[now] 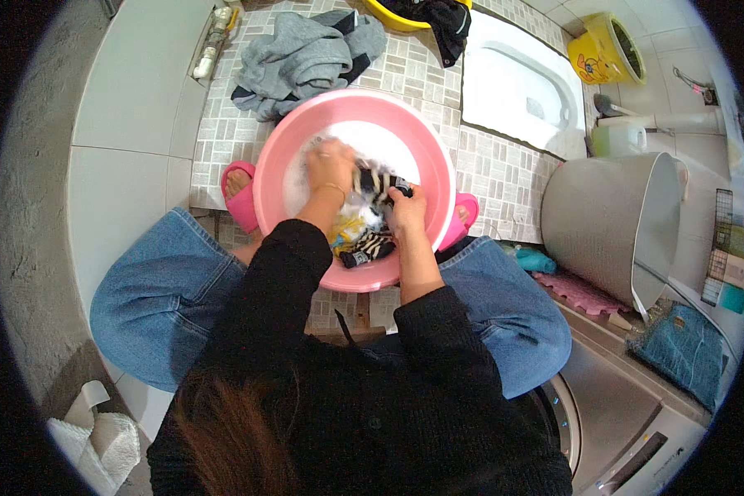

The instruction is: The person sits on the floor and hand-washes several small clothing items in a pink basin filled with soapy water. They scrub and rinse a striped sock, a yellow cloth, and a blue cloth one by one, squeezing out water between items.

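A pink basin (270, 178) with whitish, sudsy water stands on the floor between my feet. In it lies a wet black-and-white striped garment (369, 246), bunched together with a yellow, blue and white patch. My right hand (407, 212) is closed on a dark part of the striped garment, thumb on top, near the basin's right side. On the left, my left hand (331, 169) is down in the suds beside the cloth. Its fingers are smeared by motion, so their grip cannot be made out. Both forearms reach over the near rim.
Beyond the basin lies a heap of grey and dark clothes (306, 58). A yellow basin (405, 21) holds black clothing. To the right are a white squat toilet (517, 83), a yellow bucket (595, 58) and a large grey bin (599, 211). A tiled wall (124, 157) runs along the left.
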Tool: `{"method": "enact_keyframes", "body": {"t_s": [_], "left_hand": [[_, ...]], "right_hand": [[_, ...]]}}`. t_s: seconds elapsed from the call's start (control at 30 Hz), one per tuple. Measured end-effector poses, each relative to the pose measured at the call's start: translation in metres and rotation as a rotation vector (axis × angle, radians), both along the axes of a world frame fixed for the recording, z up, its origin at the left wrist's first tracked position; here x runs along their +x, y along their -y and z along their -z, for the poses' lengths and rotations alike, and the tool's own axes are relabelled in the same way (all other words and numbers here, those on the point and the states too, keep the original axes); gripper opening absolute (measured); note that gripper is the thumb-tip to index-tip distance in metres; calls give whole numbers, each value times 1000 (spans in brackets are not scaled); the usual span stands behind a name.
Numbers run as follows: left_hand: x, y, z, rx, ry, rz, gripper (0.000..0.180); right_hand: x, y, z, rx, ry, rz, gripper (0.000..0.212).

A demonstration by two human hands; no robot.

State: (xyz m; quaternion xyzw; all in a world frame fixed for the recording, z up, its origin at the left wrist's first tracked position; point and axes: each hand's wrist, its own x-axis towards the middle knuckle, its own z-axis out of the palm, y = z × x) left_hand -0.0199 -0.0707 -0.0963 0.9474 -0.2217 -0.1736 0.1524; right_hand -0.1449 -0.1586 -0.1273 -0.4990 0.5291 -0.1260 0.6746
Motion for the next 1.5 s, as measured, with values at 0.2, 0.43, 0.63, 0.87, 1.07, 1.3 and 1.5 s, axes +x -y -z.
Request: {"method": "enact_keyframes", "body": {"t_s": [0.2, 0.43, 0.63, 0.87, 1.07, 1.3, 1.5], "left_hand": [[-37, -7, 18, -727, -220, 92, 19], [-76, 10, -85, -446, -151, 340, 17], [-39, 7, -81, -719, -132, -70, 24], [-18, -9, -52, -389, -282, -109, 30], [-76, -17, -103, -340, -25, 131, 29], [-36, -15, -85, -530, 6, -85, 29], [-55, -9, -117, -289, -170, 92, 20]], "right_hand": [[22, -16, -33, 371, 205, 184, 20], [21, -28, -19, 738, 978, 9, 40], [41, -44, -92, 847, 448, 183, 33], [50, -78, -114, 794, 281, 211, 32], [32, -35, -63, 940, 716, -24, 36], [43, -56, -90, 785, 540, 60, 37], [27, -57, -95, 785, 335, 241, 21]]}}
